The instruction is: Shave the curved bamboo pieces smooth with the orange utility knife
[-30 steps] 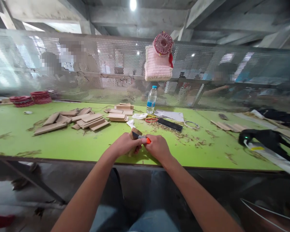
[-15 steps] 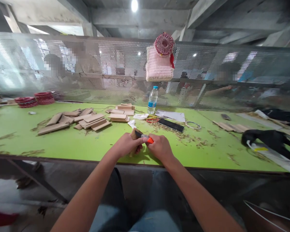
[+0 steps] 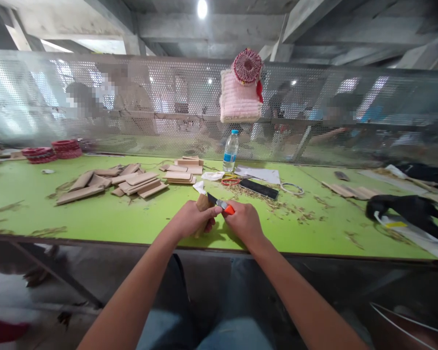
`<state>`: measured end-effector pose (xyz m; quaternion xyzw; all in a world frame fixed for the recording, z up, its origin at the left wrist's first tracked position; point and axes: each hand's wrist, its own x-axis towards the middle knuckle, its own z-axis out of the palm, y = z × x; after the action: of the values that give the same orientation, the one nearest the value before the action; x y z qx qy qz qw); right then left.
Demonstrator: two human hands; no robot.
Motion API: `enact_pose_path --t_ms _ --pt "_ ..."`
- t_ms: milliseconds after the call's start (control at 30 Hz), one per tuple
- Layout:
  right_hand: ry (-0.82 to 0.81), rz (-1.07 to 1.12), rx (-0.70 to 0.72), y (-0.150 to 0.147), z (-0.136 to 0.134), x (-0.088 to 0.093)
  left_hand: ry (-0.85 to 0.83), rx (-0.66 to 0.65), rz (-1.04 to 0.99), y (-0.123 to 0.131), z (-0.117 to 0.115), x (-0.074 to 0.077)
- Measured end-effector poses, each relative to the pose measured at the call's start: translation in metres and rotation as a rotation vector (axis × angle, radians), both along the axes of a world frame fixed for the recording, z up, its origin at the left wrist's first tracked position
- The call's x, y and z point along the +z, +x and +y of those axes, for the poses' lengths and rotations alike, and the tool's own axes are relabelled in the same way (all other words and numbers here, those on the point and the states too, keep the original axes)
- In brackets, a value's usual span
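My left hand (image 3: 190, 218) is closed around a small brown wooden piece (image 3: 202, 201), held upright just above the front of the green table (image 3: 131, 221). In my right hand (image 3: 244, 221) is a utility knife (image 3: 228, 208) with an orange handle and a dark blade. The blade points up and left at the top of the wooden piece; whether it touches cannot be made out. My left thumb reaches across toward the knife. Part of the wooden piece is hidden by the left fingers. Shavings (image 3: 295, 211) lie right of my hands.
Wooden slats (image 3: 138, 182) lie in piles to the left. Behind my hands are a water bottle (image 3: 231, 151), a black phone (image 3: 259, 188), paper (image 3: 266, 175) and a ring (image 3: 292, 188). A black strapped item (image 3: 394, 209) lies right. A perforated screen (image 3: 182, 102) stands behind.
The knife has shifted slightly right, and its blade has come up and away from across the wooden piece. My left hand stays nearly in place.
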<state>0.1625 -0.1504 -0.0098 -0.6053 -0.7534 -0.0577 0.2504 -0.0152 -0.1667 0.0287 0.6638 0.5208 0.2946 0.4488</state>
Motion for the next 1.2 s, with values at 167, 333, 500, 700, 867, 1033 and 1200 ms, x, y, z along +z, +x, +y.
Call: enact_pose_path --t_ms 167,333,500,700,867,1033,1200 --pt "-0.02 -0.038 0.086 0.0 -0.001 0.0 0.014 -0.101 0.006 -0.006 0.003 0.003" --pt "-0.012 -0.052 0.066 0.001 -0.002 -0.001 0.088 -0.109 0.083 -0.002 0.003 0.003" --pt "0.009 -0.05 0.002 -0.001 -0.003 -0.003 0.109 -0.08 0.11 0.001 0.005 0.001" --pt "0.046 -0.022 -0.054 -0.005 -0.004 -0.002 0.033 -0.004 0.063 0.003 0.006 -0.002" --pt "0.046 0.038 -0.117 -0.004 -0.001 -0.003 0.001 0.048 -0.044 0.005 0.003 -0.002" --pt "0.053 0.051 -0.077 -0.001 0.001 -0.004 -0.018 0.022 -0.098 0.002 0.004 -0.004" --pt "0.02 -0.013 0.036 -0.002 0.0 -0.003 0.033 -0.057 0.005 -0.001 0.006 -0.002"
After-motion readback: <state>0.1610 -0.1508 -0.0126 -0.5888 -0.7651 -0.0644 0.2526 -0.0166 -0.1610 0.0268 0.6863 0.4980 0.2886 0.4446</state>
